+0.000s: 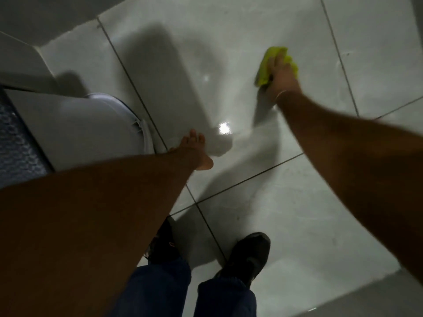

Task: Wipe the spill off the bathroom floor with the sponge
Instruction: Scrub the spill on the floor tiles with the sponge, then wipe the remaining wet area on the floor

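while right hand (282, 75) presses yellow sponge (266, 67) on wet floor (229, 53), fingers closed over it, left hand (194, 149) spread empty

We record the sponge (263, 72) as bright yellow-green, showing past the fingers (273, 62) of the right hand (282, 80). The floor (297, 213) is pale grey glossy tile crossed by dark grout lines. The shoes (248, 255) are black, the trousers (158, 287) dark blue. The toilet (91, 124) is white.
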Action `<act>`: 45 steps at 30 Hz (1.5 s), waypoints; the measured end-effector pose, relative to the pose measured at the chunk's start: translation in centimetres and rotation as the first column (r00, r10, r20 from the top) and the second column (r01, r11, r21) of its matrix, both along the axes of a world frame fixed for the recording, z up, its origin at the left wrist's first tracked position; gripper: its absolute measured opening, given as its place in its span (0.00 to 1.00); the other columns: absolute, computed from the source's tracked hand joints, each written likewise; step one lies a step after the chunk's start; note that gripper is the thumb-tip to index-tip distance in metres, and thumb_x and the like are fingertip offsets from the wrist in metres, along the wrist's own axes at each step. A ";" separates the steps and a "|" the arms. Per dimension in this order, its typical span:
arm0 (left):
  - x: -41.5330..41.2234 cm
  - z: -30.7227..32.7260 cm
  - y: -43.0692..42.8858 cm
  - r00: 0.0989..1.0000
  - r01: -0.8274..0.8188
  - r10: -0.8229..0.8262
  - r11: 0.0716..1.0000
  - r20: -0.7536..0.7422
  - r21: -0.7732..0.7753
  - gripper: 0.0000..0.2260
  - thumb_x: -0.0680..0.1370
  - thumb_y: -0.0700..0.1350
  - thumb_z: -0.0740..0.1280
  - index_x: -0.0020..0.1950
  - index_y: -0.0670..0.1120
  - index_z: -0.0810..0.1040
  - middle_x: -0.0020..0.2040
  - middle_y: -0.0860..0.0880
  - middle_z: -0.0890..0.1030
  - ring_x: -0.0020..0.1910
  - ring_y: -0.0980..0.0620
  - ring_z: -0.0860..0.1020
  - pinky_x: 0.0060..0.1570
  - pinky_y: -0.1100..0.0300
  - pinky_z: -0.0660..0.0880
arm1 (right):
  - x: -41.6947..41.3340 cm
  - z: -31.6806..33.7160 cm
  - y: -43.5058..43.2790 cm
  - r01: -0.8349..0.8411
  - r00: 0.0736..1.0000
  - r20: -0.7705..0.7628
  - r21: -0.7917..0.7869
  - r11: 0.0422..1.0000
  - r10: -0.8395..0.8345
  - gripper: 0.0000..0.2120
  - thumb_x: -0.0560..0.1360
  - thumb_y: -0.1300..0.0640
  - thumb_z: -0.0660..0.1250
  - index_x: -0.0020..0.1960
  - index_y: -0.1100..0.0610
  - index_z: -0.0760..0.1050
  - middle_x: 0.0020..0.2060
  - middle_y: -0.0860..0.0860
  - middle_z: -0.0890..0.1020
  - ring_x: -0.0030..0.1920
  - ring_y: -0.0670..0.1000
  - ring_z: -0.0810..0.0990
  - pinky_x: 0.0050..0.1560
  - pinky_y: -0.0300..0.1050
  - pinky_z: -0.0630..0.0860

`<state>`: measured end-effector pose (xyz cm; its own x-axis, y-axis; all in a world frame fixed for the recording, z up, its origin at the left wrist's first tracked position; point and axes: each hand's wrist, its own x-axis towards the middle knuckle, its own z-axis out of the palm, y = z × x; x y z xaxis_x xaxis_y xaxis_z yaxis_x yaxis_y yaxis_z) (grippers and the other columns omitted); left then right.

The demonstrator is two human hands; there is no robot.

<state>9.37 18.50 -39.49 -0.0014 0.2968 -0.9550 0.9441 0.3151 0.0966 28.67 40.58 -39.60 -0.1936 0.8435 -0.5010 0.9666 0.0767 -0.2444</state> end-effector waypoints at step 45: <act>6.5 33.9 -20.2 0.889 -0.458 0.413 0.769 0.200 0.447 0.35 0.81 0.49 0.53 0.84 0.51 0.40 0.84 0.54 0.38 0.84 0.52 0.40 0.80 0.54 0.39 | -4.8 32.9 -29.7 0.394 0.430 -0.553 -0.597 0.699 -0.714 0.21 0.82 0.63 0.63 0.73 0.50 0.72 0.65 0.37 0.79 0.70 0.46 0.75 0.65 0.32 0.74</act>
<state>15.87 -1.71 -5.61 -0.1667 0.6937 -0.7007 0.6977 0.5851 0.4133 23.90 10.93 -6.67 -0.1578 0.7087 -0.6877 0.2473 -0.6458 -0.7223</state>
